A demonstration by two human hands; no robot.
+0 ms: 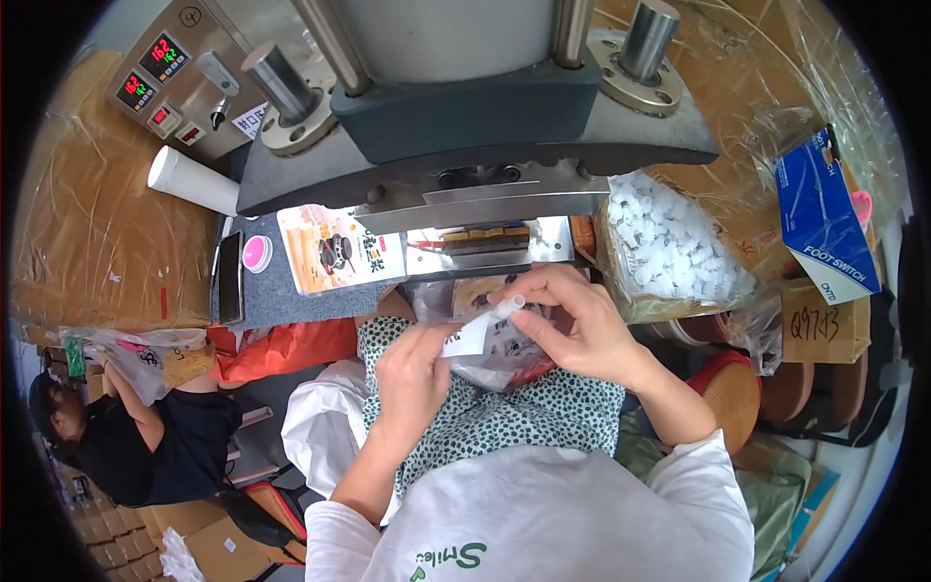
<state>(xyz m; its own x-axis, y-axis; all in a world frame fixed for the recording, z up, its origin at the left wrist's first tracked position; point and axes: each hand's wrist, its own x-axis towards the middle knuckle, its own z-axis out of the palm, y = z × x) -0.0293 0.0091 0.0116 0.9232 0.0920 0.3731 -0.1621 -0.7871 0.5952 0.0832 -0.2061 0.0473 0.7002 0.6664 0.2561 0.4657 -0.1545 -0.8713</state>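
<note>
Above my lap, my left hand (412, 373) pinches a small white pouch (469, 337) with dark print on it. Opposite it, my right hand (587, 325) holds a short white plastic spout (510, 307) between thumb and fingers. The spout sits at the pouch's upper right end; whether it is inserted or only touching I cannot tell. Behind my hands are the metal jaws (485, 242) of a press (461, 116). Under my hands, a clear plastic bag (499, 354) with printed pouches inside lies on my lap.
A box of white spouts (669, 233) stands to the right. Left of the jaws lie printed pouches (335, 257), a pink-lidded jar (257, 253) and a phone (230, 276). The press's heavy plate overhangs the work area. A co-worker (136, 427) sits at far left, handling a bag.
</note>
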